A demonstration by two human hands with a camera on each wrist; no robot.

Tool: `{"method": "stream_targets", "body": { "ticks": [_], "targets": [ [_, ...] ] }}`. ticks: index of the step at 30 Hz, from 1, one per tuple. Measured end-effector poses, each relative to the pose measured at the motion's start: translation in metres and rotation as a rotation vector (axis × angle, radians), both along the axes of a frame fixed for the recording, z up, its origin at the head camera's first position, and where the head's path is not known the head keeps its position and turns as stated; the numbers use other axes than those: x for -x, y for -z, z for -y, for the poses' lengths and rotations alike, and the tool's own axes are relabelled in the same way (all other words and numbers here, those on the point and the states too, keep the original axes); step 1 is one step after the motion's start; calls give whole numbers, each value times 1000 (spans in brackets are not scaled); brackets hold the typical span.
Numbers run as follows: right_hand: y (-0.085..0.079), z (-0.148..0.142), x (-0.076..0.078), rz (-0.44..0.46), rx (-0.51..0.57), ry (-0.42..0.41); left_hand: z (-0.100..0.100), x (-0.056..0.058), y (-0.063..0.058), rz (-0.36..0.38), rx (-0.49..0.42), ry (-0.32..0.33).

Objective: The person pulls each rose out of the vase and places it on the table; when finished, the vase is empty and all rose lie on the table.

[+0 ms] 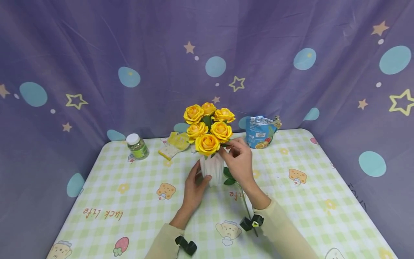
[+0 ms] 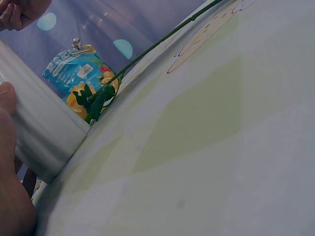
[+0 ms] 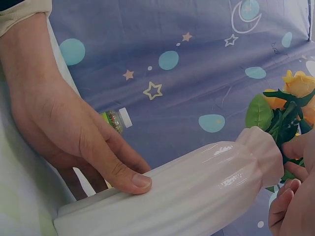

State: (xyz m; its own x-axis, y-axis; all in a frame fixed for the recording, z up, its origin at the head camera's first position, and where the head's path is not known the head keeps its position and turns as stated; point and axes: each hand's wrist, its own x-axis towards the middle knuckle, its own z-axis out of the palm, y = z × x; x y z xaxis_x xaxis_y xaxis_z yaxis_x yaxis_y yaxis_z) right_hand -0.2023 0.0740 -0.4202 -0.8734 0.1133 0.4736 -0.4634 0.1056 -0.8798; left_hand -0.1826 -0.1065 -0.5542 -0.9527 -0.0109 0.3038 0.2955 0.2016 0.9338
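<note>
A white fluted vase [image 1: 211,169] stands upright on the table, also large in the right wrist view. Several yellow artificial roses [image 1: 207,144] rise from its mouth with green leaves. My left hand [image 1: 195,187] holds the vase low down, thumb on the near side and fingers round the left. At the vase's mouth my right hand [image 1: 239,162] pinches among the rose stems; the exact spot is partly hidden by petals. Below the right hand lies a separate green stem [image 1: 244,201] with leaves; its upper end is hidden in the head view.
A jar with a white lid [image 1: 138,146] stands at the back left. Yellow-and-white gloves [image 1: 174,144] lie behind the vase. A blue pouch with a clip [image 1: 260,133] stands at the back right. A checked cloth [image 1: 129,194] covers the table, with a purple curtain [image 1: 155,43] round it.
</note>
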Motion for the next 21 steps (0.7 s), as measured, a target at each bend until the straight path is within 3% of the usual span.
{"method": "stream_targets", "body": {
  "ticks": [13, 21],
  "targets": [
    [-2, 1, -1, -24, 39, -21, 1, 1, 2, 17, -7, -3],
    [-4, 2, -1, -78, 44, 10, 1, 1, 0, 8, -10, 2]
  ]
}}
